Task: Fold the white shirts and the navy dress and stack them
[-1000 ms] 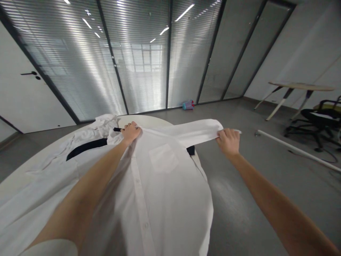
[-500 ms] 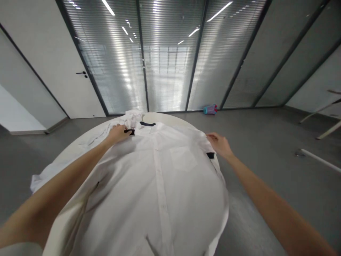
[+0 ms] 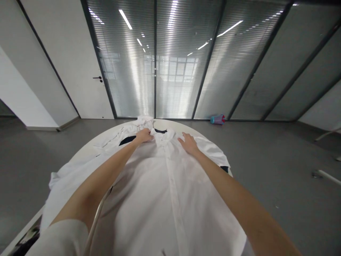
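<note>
A white button-front shirt (image 3: pixel 149 185) lies spread out with its front up and its collar at the far end. Dark fabric shows inside the collar and at both sleeve openings. At the shoulder left of the collar, my left hand (image 3: pixel 144 136) has its fingers closed on the shirt's cloth. My right hand (image 3: pixel 189 144) rests on the shoulder right of the collar, fingers apart and holding nothing. Another crumpled white garment (image 3: pixel 128 131) lies along the left side, partly behind my left arm.
The pale round table (image 3: pixel 174 124) carries the garments. Past it are grey floor (image 3: pixel 269 160) and a glass partition with blinds (image 3: pixel 176 89). A blue and pink basket (image 3: pixel 217 119) sits by the partition. A white furniture leg (image 3: pixel 329 176) stands at right.
Both hands have moved inward along the shirt's shoulders to either side of the collar. My right hand has let go of the sleeve end. The view has shifted slightly left and up.
</note>
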A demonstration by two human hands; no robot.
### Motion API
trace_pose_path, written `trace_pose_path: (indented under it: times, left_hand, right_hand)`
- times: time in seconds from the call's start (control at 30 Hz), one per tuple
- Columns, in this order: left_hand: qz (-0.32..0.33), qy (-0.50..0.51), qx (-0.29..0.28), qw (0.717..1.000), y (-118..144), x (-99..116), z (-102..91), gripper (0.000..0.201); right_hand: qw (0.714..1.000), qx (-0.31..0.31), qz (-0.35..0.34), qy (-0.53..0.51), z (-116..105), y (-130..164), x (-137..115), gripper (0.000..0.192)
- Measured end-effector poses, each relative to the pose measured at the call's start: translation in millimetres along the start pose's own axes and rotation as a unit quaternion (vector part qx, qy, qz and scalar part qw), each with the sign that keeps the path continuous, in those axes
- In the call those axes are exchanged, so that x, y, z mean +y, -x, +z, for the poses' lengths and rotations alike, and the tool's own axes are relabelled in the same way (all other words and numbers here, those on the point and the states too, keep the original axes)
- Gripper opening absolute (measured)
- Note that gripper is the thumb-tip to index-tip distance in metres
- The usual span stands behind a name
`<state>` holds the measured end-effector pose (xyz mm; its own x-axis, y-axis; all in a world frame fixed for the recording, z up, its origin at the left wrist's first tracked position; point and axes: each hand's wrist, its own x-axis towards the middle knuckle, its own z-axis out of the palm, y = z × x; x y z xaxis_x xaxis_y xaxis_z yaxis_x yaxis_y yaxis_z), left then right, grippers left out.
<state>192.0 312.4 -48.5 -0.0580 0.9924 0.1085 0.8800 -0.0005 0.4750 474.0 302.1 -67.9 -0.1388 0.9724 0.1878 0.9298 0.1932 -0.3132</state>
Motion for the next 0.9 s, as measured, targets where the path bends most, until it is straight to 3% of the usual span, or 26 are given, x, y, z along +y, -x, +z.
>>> trace_pose_path:
  times: [0.17,0.33,0.47,0.57,0.67,0.73,0.8,0.9]
  left_hand:
    - [0.037,0.005,0.067,0.997,0,-4,16.7,0.030]
    - [0.065,-0.044,0.145,0.986,4,-8,29.2,0.031]
    - [0.097,-0.098,0.141,0.980,4,-9,42.4,0.029]
    - [0.104,-0.090,0.150,0.979,6,-8,38.5,0.034]
    - [0.142,-0.052,0.162,0.975,21,-23,11.2,0.025]
    - [0.156,-0.004,0.143,0.977,45,-49,-19.1,0.016]
    - [0.122,0.036,0.106,0.986,80,-88,-54.6,0.016]
    - [0.030,0.040,0.093,0.994,147,-158,-104.0,0.017]
  right_hand:
    - [0.998,0.019,0.066,0.012,12,-21,-6,0.032]
    - [0.991,0.089,0.067,0.076,21,-26,-13,0.034]
    - [0.988,0.054,0.062,0.129,36,-30,-16,0.029]
    - [0.988,0.041,0.063,0.138,42,-30,-16,0.030]
    - [0.988,0.025,0.041,0.146,36,-28,-16,0.032]
    - [0.989,0.006,0.018,0.146,28,-23,-17,0.032]
    - [0.990,-0.010,-0.004,0.142,20,-15,-20,0.033]
    - [0.990,0.004,-0.043,0.132,11,-1,-32,0.041]
